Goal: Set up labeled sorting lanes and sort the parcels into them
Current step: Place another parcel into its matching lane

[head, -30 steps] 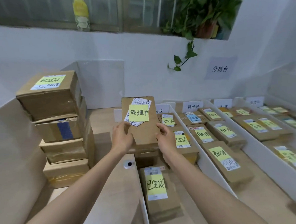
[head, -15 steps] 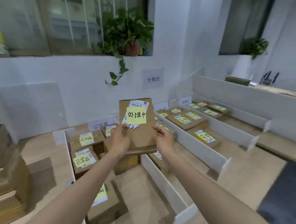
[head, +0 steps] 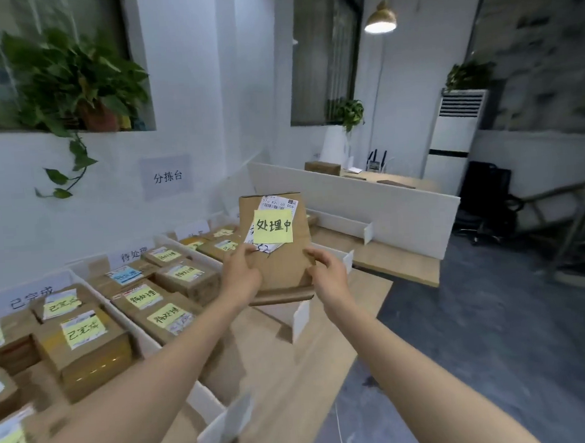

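Left grip [head: 241, 275] and right grip [head: 328, 274] clasp the flat brown cardboard parcel [head: 285, 268] with its yellow sticky note [head: 272, 226] above the wooden counter [head: 293, 375], whose white-walled lanes [head: 300, 318] already hold many labelled brown boxes [head: 82, 331], so sorting looks well advanced.

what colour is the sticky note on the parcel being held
Pale yellow sticky note with black handwriting, seen in the head view.

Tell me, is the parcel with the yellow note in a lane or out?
Out. The left hand and right hand hold the parcel up, clear of the white dividers.
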`<state>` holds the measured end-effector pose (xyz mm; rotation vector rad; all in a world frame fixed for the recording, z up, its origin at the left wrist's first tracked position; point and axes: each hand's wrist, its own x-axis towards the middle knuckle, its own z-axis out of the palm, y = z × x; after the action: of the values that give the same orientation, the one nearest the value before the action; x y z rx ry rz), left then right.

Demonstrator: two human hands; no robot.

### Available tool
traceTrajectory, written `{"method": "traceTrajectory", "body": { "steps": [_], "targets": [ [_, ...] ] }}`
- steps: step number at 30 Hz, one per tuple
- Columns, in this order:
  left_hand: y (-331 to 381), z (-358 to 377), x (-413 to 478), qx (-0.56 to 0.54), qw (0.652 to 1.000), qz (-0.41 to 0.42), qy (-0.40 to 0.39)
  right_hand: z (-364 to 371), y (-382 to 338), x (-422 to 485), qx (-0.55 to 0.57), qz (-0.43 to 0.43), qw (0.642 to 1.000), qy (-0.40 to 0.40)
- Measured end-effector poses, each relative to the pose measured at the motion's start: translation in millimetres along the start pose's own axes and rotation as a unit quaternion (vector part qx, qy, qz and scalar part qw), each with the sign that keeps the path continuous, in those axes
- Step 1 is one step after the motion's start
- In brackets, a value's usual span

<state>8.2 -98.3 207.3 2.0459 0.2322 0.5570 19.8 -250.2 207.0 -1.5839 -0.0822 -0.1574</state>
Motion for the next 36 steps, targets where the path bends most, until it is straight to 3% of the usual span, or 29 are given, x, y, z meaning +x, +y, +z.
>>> {"method": "traceTrajectory", "body": {
  "steps": [7, 14, 25, 36],
  "targets": [
    [59.4, 85.1, -28.7, -0.026, 0.998, 0.041, -0.047, -105.0, 4.9, 5.6, -0.015, -0.01, 0.998, 0.059],
    [92.2, 135.6, -35.9, -0.034, 0.993, 0.059, -0.094, -163.0, 8.1, 12.2, -0.002, -0.007, 0.995, 0.1],
    [102.6, 196.7, -0.3, -0.019, 0.988, 0.084, -0.131, -200.2, 18.2, 56.9, 0.003, -0.007, 0.992, 0.125],
    [119.0, 270.9, 105.3, -0.037, 0.986, 0.098, -0.129, -219.2, 17.7, 182.3, -0.03, -0.01, 0.991, 0.128]
  ]
}}
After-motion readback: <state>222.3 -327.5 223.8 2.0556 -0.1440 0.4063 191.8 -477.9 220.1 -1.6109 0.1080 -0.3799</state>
